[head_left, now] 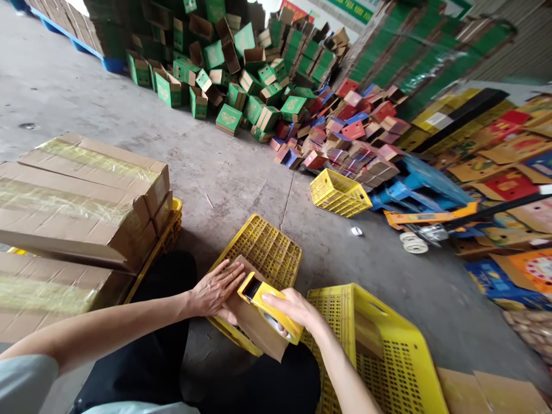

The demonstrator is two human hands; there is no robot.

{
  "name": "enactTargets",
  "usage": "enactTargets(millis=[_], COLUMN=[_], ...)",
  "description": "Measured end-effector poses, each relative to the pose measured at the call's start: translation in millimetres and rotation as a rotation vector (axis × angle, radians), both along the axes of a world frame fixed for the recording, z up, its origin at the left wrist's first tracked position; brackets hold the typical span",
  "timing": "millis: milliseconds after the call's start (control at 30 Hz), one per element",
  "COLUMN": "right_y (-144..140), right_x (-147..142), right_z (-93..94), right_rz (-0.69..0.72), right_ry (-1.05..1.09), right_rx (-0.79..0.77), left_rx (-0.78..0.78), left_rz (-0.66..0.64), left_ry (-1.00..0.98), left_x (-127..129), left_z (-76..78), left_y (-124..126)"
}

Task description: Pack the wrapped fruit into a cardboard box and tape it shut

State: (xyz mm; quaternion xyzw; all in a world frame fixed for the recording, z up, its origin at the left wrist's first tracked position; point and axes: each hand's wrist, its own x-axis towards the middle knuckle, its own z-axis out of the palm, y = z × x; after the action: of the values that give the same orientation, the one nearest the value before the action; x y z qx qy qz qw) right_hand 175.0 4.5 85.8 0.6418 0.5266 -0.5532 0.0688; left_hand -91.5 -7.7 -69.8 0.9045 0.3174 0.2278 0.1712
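My right hand point(293, 309) grips a yellow tape dispenser point(271, 307), with its roll partly showing under the fingers. The dispenser lies against a brown cardboard box point(259, 328) that rests on an upturned yellow plastic crate point(269, 247). On the box's far left end my left hand point(219, 288) lies flat, fingers stretched out and touching the cardboard. It holds nothing. The dispenser and both hands hide part of the box's top.
Taped cardboard boxes point(73, 201) are stacked at my left on a yellow crate. An open yellow crate point(397, 356) stands at my right; a smaller-looking one point(340, 192) sits ahead. Beyond are heaped green boxes point(228, 118), a blue pallet point(426, 184) and a pallet jack point(431, 221).
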Motion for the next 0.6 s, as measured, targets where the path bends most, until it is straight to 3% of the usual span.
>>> enactTargets(millis=[200, 600], right_y=[-2, -18], right_x=[-2, 13], right_z=[1.2, 13.2], right_rz=[0.001, -0.028], right_ry=[0.005, -0.011], right_rx=[0.009, -0.014], left_rx=[-0.018, -0.017], left_rz=[-0.116, -0.116], left_ry=[-0.031, -0.032], left_x=[6, 1], left_z=[-0.8, -2.8], left_y=[4, 5])
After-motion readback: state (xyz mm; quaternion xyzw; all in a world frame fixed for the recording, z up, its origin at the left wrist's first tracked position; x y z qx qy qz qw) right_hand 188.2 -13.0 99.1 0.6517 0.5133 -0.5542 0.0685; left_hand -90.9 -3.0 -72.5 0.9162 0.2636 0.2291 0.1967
